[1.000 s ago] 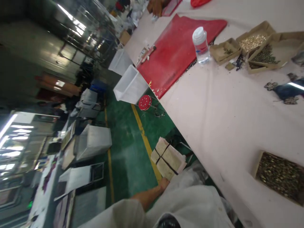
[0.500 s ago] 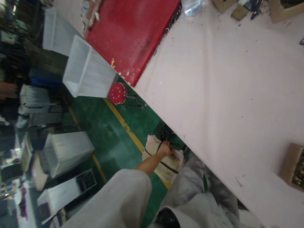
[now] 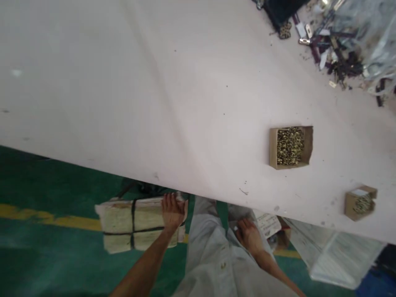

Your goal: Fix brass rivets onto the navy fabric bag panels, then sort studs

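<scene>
My left hand (image 3: 172, 211) rests on a tied bundle (image 3: 139, 225), a pale block strapped with black bands that lies on the green floor beside my leg; its fingers curl over the bundle's top edge. My right hand (image 3: 249, 236) lies on my thigh in pale trousers (image 3: 213, 255), fingers loosely bent, and I cannot make out anything in it. Both hands are below the near edge of the pink table (image 3: 173, 107).
Two small cardboard boxes of brass-coloured parts (image 3: 290, 146) (image 3: 360, 202) stand on the table at the right. Dark and metal bits (image 3: 337, 45) clutter the far right corner. A yellow line (image 3: 46, 216) crosses the floor. A white bin (image 3: 334, 255) sits under the table, right.
The view has swung right and down over the table; the red mat and bins have left the picture. My left hand stays on the bundle. My right hand has come into view on my thigh.
</scene>
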### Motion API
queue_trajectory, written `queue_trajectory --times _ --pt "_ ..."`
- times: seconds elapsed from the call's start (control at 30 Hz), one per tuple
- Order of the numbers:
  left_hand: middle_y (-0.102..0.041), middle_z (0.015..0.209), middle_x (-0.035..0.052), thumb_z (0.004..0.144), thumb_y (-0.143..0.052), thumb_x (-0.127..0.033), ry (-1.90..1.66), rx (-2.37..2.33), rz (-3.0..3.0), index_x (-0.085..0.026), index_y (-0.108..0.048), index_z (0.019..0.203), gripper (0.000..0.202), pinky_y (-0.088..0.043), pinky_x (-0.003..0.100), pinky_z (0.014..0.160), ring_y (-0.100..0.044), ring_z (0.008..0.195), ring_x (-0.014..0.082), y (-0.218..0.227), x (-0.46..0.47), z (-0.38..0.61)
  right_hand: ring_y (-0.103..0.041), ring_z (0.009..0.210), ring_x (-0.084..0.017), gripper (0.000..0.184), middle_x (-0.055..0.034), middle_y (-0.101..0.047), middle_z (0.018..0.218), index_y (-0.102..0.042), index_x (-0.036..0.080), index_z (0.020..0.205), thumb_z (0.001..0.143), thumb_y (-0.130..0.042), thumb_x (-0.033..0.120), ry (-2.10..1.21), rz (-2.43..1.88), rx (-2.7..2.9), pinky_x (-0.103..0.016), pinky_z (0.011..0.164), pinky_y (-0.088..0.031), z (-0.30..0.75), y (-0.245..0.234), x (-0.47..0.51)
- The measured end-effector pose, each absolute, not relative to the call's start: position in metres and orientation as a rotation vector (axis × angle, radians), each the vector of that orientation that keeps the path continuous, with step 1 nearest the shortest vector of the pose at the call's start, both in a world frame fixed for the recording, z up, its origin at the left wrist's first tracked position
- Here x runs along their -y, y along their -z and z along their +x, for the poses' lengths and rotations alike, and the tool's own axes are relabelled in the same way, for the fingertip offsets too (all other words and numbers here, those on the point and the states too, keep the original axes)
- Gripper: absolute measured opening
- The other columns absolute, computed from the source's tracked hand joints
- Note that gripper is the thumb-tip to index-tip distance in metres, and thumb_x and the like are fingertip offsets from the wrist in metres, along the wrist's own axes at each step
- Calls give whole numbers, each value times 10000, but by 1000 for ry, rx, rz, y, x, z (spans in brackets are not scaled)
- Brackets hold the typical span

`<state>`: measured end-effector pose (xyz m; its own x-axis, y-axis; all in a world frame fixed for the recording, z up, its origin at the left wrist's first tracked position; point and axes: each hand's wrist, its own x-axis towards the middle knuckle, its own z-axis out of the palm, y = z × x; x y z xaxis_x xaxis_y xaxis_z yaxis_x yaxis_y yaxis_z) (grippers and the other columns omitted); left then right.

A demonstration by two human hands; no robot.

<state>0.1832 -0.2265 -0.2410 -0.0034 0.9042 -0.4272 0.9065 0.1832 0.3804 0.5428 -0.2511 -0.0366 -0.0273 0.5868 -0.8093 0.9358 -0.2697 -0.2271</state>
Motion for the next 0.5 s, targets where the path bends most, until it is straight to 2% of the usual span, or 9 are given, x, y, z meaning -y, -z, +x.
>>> queue_trajectory --times 0.17,0.3,0.4,0.5 --pt "-341 1509 317 922 -471 -512 -29 -2024 1622 -19 -340 1455 738 -123 664 1175 -170 1501 423 249 231 216 -584 1135 -256 256 -134 -699 1094 -687 163 1066 881 -513 195 1194 1667 -1614 -359 1044 -395 561 63 254" --pt "-355 1487 317 889 -488 -595 -34 -2141 1591 -29 -366 1423 788 -120 674 1171 -188 1482 437 264 233 225 -598 1110 -267 241 -143 -703 1107 -691 166 1055 913 -503 218 1146 1672 -1645 -361 1011 -412 581 78 255" --pt "-352 1484 316 847 -514 -642 -31 -2179 1614 -31 -363 1416 848 -150 677 1164 -197 1473 450 279 239 224 -622 1072 -297 280 -162 -706 1145 -702 166 1112 920 -507 221 1061 1713 -1708 -416 983 -429 585 98 258" --pt "-360 1496 284 804 -541 -662 -28 -2209 1622 -70 -373 1418 869 -166 693 1156 -208 1469 461 291 249 217 -651 983 -307 267 -148 -742 1007 -740 171 1061 902 -531 219 1055 1910 -1801 -456 944 -455 575 129 267"
